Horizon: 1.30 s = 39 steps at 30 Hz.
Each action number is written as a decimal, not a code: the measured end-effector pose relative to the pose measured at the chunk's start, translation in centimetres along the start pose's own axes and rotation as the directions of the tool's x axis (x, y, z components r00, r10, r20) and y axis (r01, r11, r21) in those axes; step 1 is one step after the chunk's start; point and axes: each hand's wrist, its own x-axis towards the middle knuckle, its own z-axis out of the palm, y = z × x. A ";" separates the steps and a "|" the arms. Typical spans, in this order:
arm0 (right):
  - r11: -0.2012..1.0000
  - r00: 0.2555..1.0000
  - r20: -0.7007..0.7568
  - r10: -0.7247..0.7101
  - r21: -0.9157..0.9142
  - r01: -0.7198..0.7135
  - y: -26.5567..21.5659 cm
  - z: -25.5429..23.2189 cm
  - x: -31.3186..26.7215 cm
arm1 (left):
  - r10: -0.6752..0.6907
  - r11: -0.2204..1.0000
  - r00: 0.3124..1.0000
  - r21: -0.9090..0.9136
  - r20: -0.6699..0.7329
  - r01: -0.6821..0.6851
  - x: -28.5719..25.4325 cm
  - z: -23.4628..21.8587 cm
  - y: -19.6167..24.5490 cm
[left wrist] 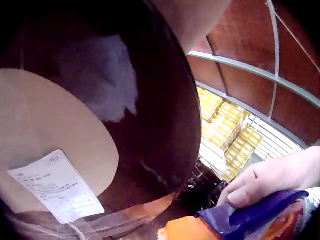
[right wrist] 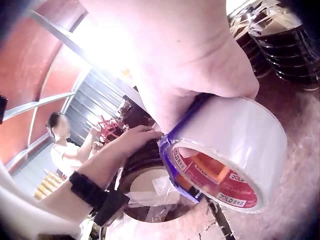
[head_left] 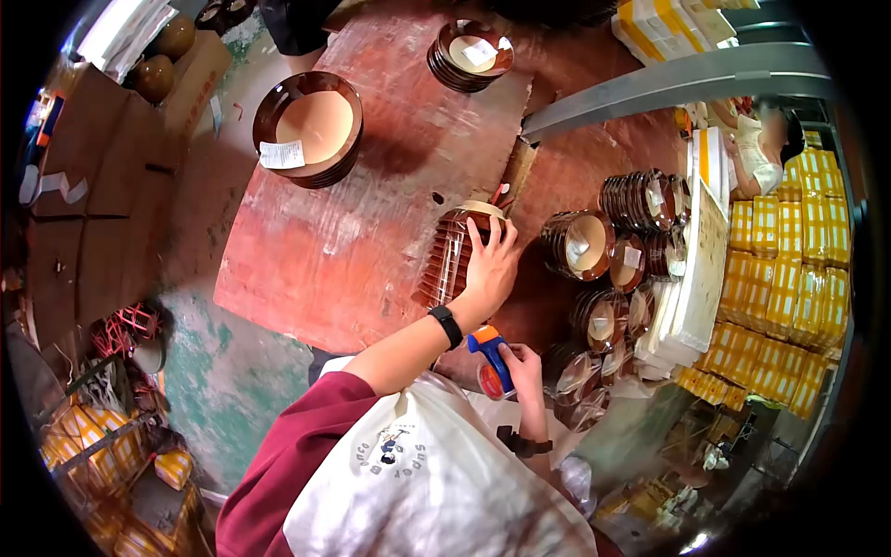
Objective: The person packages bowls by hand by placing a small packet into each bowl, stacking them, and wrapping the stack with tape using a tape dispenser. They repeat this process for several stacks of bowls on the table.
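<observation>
A stack of brown glossy bowls [head_left: 443,255] lies on its side on the red table. My left hand [head_left: 492,266] rests over its upper side with fingers spread. In the left wrist view the end bowl [left wrist: 165,115] fills the left side, with a cream centre, a white printed label [left wrist: 57,185] and clear film at its lower edge. My right hand [head_left: 525,376] grips a blue and orange tape dispenser [head_left: 491,357], close to the stack on its near right. A wide tape roll [right wrist: 235,135] sits in the dispenser in the right wrist view.
Two more bowl stacks stand on the red table [head_left: 278,269]: a large one [head_left: 311,125] and a smaller one [head_left: 469,54]. Several wrapped stacks [head_left: 577,246] crowd the right side, by a white foam box [head_left: 701,269]. A grey metal beam [head_left: 668,91] crosses above. Another person [right wrist: 65,145] is beyond.
</observation>
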 end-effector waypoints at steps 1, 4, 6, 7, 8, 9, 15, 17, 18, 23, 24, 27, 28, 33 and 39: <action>1.000 1.000 0.003 0.008 -0.019 -0.008 -0.2 0.1 -0.1 | -0.012 1.000 1.000 -0.021 -0.001 0.012 0.0 -0.4 -0.1; 0.998 1.000 0.011 0.019 -0.063 -0.018 -0.7 0.3 -0.3 | -0.032 0.998 0.999 -0.057 -0.003 0.032 0.0 -0.7 0.0; 0.996 1.000 0.020 0.011 -0.083 -0.009 -0.1 0.5 -0.1 | -0.019 0.999 1.000 -0.048 0.017 0.020 0.1 -0.8 -0.1; 0.996 1.000 0.021 0.013 -0.093 -0.011 -0.2 0.6 -0.1 | -0.012 0.999 1.000 -0.042 0.026 0.013 0.1 -0.9 -0.1; 0.995 1.000 0.023 0.015 -0.103 -0.013 -0.3 0.7 -0.2 | -0.008 1.000 0.998 -0.021 0.055 0.010 0.1 -1.0 -0.1; 0.994 1.000 0.024 0.017 -0.112 -0.014 -0.5 0.8 -0.2 | -0.007 1.000 0.998 -0.022 0.070 0.008 0.1 -1.2 -0.2; 0.993 1.000 0.022 0.000 -0.122 0.003 -0.1 1.0 0.2 | 0.000 1.000 0.991 -0.010 0.136 0.001 0.4 -2.2 -0.5; 0.996 1.000 0.020 -0.002 -0.085 0.003 0.2 0.9 0.4 | -0.004 1.000 0.991 -0.021 0.137 0.007 0.3 -2.3 -0.9; 0.998 1.000 0.019 -0.001 -0.065 0.003 0.0 1.0 0.4 | -0.010 0.999 0.996 -0.052 0.088 0.015 0.3 -2.1 -1.1; 0.998 1.000 -0.011 -0.013 -0.059 0.013 -1.0 0.7 -0.2 | -0.071 0.966 0.996 -0.252 -0.045 0.057 -0.3 -3.0 -4.0; 0.999 1.000 -0.019 -0.005 -0.041 0.004 -0.9 0.9 -0.2 | -0.080 0.957 0.995 -0.283 -0.052 0.062 -0.4 -3.5 -4.8; 1.000 0.999 -0.038 -0.015 0.005 0.015 -0.4 1.3 -0.2 | -0.072 0.940 0.997 -0.336 -0.004 0.067 -0.4 -5.0 -7.2; 0.999 1.000 -0.009 0.019 0.050 -0.019 -1.0 1.4 -0.3 | -0.060 0.916 0.998 -0.398 -0.015 0.049 -0.6 -5.1 -8.1; 0.990 0.998 -0.053 -0.040 0.136 0.047 -0.3 1.6 -0.1 | -0.009 0.673 1.000 -0.739 0.002 0.008 -1.4 -5.2 -14.5; 0.960 0.993 -0.097 -0.063 0.268 0.086 0.9 1.4 0.0 | -0.287 0.424 0.935 -0.848 0.206 0.317 -3.2 -4.0 -20.2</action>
